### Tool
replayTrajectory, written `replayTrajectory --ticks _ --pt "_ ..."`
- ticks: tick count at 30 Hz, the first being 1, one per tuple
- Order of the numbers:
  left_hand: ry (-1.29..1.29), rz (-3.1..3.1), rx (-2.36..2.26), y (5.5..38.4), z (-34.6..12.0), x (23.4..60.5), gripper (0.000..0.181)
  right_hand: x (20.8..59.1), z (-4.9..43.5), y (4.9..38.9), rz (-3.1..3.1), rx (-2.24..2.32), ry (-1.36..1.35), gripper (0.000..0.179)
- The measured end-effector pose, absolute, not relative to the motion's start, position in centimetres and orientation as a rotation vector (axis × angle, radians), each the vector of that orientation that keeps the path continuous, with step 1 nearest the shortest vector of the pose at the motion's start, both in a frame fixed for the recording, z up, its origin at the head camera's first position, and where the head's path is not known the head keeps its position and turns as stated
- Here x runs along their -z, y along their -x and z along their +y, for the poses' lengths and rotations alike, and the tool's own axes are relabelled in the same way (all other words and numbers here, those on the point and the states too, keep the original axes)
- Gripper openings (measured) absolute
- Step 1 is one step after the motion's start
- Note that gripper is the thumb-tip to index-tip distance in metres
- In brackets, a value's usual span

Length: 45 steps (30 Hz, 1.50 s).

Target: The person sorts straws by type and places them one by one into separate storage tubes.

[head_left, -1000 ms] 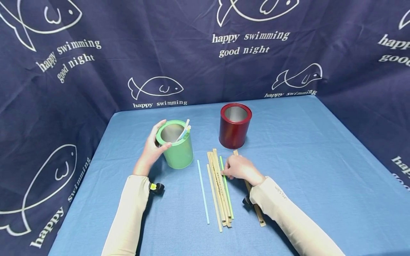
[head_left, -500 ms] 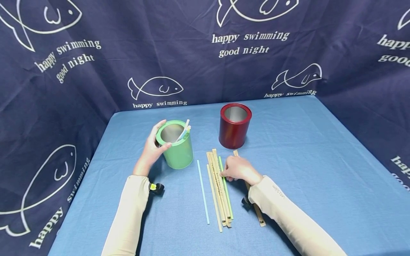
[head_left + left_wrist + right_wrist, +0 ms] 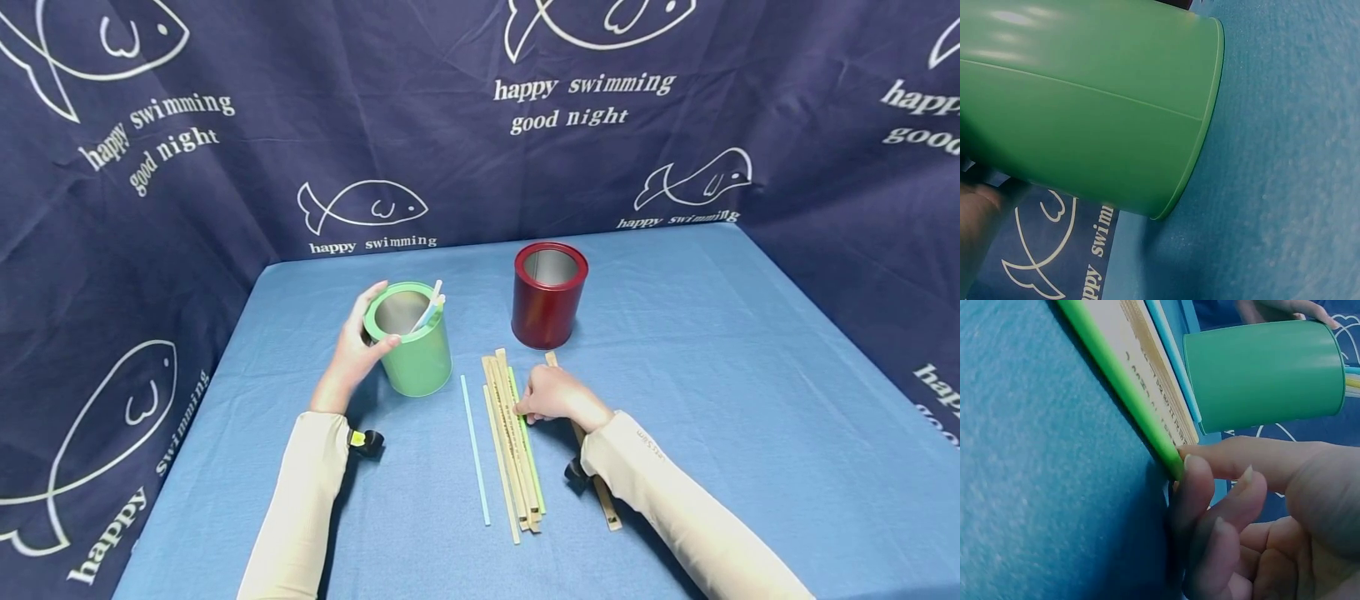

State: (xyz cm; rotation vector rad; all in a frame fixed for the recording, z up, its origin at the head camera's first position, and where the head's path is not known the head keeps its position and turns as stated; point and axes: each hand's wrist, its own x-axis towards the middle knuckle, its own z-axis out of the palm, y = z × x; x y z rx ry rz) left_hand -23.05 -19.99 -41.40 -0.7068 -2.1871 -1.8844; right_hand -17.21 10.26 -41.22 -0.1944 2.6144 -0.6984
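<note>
My left hand (image 3: 356,346) grips the rim of a green metal can (image 3: 418,362), thumb at the front and fingers round the far left. Several pale straws (image 3: 433,305) lean inside its right edge. My right hand (image 3: 558,393) is at a bright green straw (image 3: 1119,387) on the table; in the right wrist view its thumb and forefinger pinch it. Touching that straw on the left lies a bundle of long tan sticks (image 3: 510,450) with printed lettering. A light blue straw (image 3: 475,450) lies apart to the left.
An open red can (image 3: 548,304) stands upright behind the sticks. Another tan stick (image 3: 606,504) lies partly under my right wrist. Blue cloth (image 3: 712,375) covers the table, and a dark printed curtain (image 3: 465,125) hangs behind and at the sides.
My right hand has shifted slightly left with the green straw, which now lies against the tan sticks instead of a little apart. My left hand and the green can keep their places.
</note>
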Motion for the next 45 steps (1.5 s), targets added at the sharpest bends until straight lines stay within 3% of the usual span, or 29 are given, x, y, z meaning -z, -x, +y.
replayTrajectory --ticks 17,45 --pt "0.710 -2.193 1.877 22.9 -20.0 41.4 0.083 41.8 10.7 17.4 2.524 0.974 0.187 0.023" --pt "0.712 -2.182 1.878 23.0 -20.0 41.4 0.083 39.1 12.0 17.4 2.531 1.668 0.067 0.014"
